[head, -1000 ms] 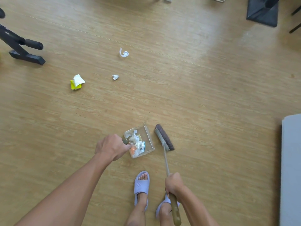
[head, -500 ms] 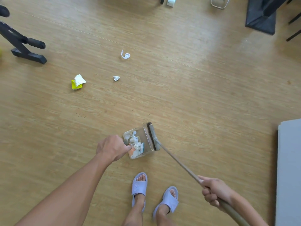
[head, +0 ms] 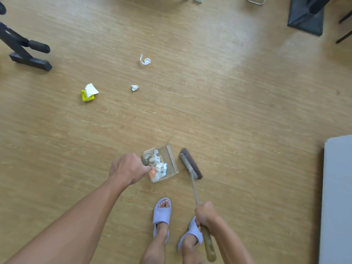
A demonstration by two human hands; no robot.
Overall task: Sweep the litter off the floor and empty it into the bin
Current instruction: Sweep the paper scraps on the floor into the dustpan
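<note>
My left hand (head: 129, 168) grips the handle of a clear dustpan (head: 172, 159) that rests on the wooden floor and holds several scraps of paper and wrappers. My right hand (head: 204, 213) holds the long handle of a broom (head: 190, 164), whose brown brush head sits on the floor just right of the dustpan's mouth, a small gap apart. Loose litter lies farther off: a yellow wrapper with white paper (head: 88, 92), a small crumpled white ball (head: 134, 87) and a curled white strip (head: 145, 60).
My feet in pale slippers (head: 162, 212) stand just behind the dustpan. A black metal stand (head: 28, 54) is at the far left, a dark object (head: 306, 18) at the top right, and a grey panel (head: 337, 197) along the right edge.
The broom head, pressed against the dustpan's mouth half a second ago, has drawn back to the right. My right hand swung in toward my feet. The dustpan stayed put.
</note>
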